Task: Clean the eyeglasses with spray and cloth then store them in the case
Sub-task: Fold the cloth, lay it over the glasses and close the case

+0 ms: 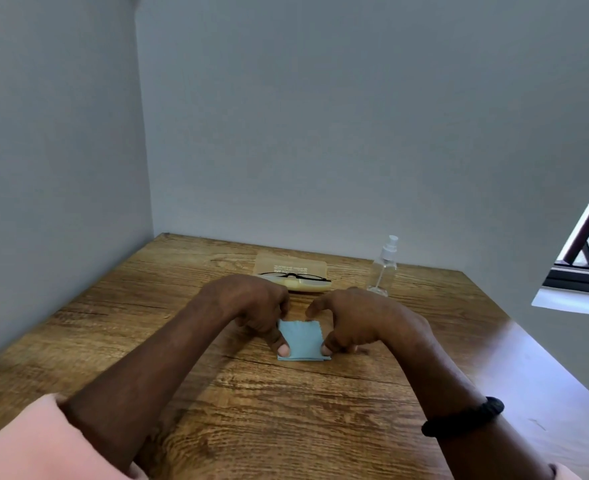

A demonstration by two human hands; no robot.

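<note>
Your L hand (pixel 251 306) pinches the left edge of the blue cloth (pixel 301 341), fingers curled; cloth lies folded on the table (pixel 216 393). Behind it, glasses (pixel 293 276) rest on the tan case (pixel 279 263). Your R hand (pixel 362 320) pinches the cloth's right edge w/ thumb & curled fingers. Far right, the spray bottle (pixel 384 268) stands upright.

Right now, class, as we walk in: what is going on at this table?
A person holds a small blue cloth flat on the wooden table, left hand at its left edge, right hand at its right edge. Behind the hands, the eyeglasses lie on the beige case, untouched. The spray bottle stands upright to the right of the case.
</note>
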